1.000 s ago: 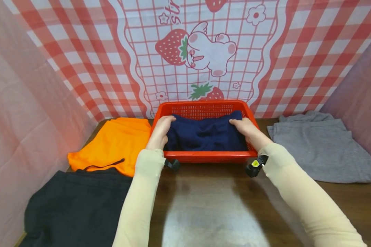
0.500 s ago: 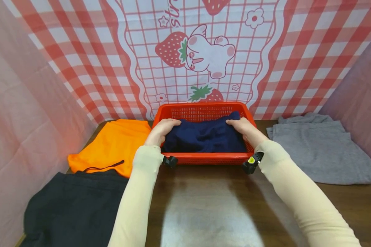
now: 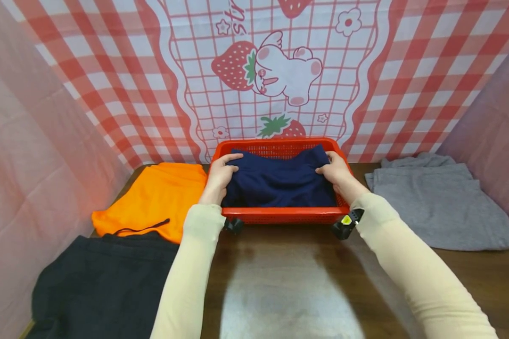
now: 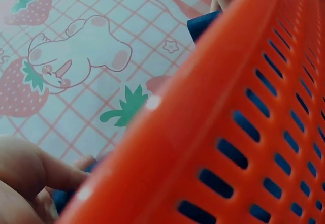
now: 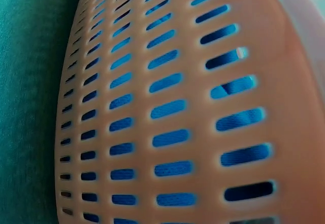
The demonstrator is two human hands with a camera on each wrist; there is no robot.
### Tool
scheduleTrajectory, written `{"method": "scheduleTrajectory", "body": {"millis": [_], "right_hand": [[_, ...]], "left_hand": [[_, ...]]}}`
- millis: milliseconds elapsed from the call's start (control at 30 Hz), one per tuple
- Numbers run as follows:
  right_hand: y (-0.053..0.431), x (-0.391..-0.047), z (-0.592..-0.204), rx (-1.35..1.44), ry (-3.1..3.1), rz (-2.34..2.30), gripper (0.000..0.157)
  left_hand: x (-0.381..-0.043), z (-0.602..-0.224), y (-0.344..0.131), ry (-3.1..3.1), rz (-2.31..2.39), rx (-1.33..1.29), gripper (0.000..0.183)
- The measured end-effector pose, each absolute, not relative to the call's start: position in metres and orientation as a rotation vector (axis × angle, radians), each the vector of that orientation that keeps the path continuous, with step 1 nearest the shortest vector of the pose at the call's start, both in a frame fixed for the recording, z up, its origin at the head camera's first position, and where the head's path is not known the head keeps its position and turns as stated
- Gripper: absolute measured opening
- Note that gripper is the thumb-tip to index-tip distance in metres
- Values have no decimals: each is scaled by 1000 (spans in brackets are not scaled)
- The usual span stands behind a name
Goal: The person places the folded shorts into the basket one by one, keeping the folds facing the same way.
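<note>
A navy blue folded garment (image 3: 280, 181) lies in a red plastic basket (image 3: 280, 215) against the back cloth. At its upper left corner my left hand (image 3: 220, 176) pinches the fabric between thumb and fingers. My right hand (image 3: 337, 173) grips the upper right corner the same way, and the far edge sags between the two. Close up in the left wrist view, the slotted basket wall (image 4: 223, 112) hides most of the garment, with the left hand (image 4: 25, 176) at lower left. Only blue cloth shows through the basket slots (image 5: 172, 109) in the right wrist view.
Left of the basket lies an orange garment (image 3: 161, 193) with a black cord (image 3: 144, 228). A dark grey garment (image 3: 106, 287) is nearer, at lower left. Folded grey clothing (image 3: 441, 202) lies at right. A strawberry-print cloth (image 3: 288, 70) hangs behind the wooden table (image 3: 292, 282).
Both hands lowered the garment's far edge slightly and then raised it again. Its upper corners now stand higher in the basket, with the left hand's fingers spread further apart.
</note>
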State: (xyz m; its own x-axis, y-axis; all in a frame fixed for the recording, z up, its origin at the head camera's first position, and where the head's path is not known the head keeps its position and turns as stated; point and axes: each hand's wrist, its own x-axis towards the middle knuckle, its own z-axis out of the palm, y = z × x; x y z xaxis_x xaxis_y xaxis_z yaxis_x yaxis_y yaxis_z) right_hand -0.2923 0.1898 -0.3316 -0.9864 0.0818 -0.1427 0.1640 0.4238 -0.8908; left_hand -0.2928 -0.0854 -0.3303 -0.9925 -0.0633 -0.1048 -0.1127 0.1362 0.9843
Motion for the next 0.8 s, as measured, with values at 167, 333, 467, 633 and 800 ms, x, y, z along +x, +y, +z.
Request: {"method": "scheduleTrajectory", "body": {"millis": [167,333,467,633,800], "right_hand": [[188,-291,-333,225,2669,-1540,56],[187,-284,-332,196,2767,-1381,63],[184,-277,-327,-2,2954,-1154,66],[175,-273,-323,-405,3186,-741,54],[169,-274,-327,-699,3072,-452,50]], "left_hand": [[-293,-331,-85,2333,1956,-207,37],[-288,-330,-83,2499,1849,-160,39],[-281,-323,-79,2824,1572,-42,38],[-271,-310,-66,3017,1218,230,31],[-263,-310,-55,2883,924,487,32]]}}
